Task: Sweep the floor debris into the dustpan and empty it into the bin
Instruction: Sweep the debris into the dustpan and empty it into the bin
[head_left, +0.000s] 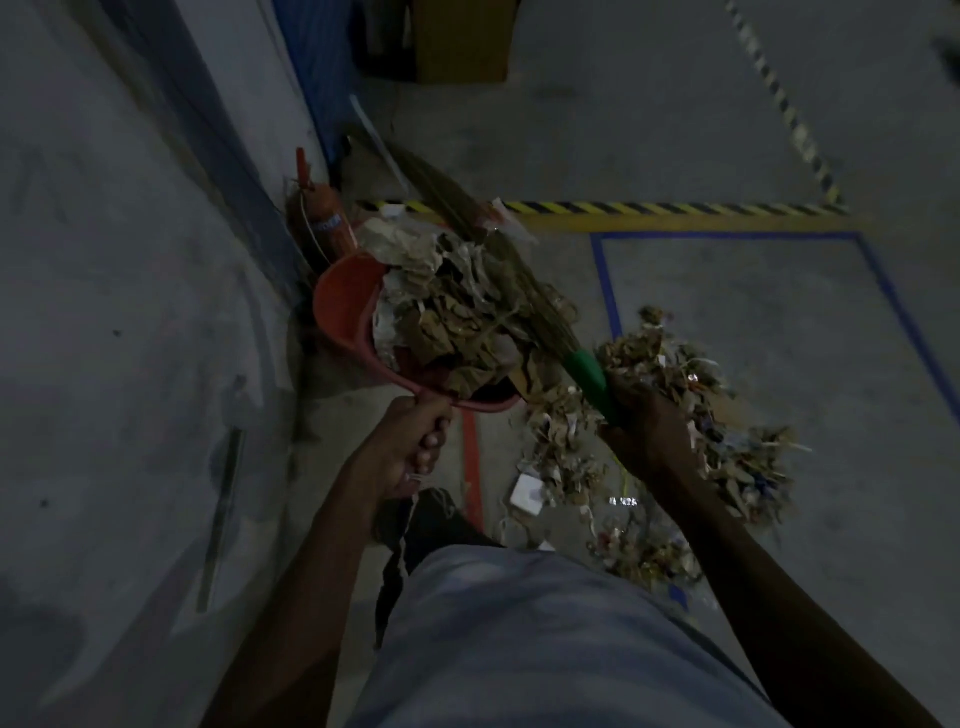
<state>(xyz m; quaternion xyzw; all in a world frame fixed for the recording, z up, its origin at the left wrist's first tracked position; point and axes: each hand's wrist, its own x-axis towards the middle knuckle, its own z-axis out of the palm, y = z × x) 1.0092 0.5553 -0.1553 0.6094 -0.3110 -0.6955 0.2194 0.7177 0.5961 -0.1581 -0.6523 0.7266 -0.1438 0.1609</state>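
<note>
Head view dim: I see left grip (410, 447) clamped on dustpan (345, 306) handle, pan heaped with debris (457, 317). Right grip (649, 421) clamped on broom (589, 376). More debris on floor (727, 312); bin not identifiable.

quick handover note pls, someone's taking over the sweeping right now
Left hand grips the handle of the red dustpan, held up and heaped with paper and leaf debris.
Right hand grips the broom by its green collar, bristles lying over the load.
Done: one full pan gathered.
Left: more debris on the floor by the right hand; pan not yet emptied; no bin clearly visible.
</note>
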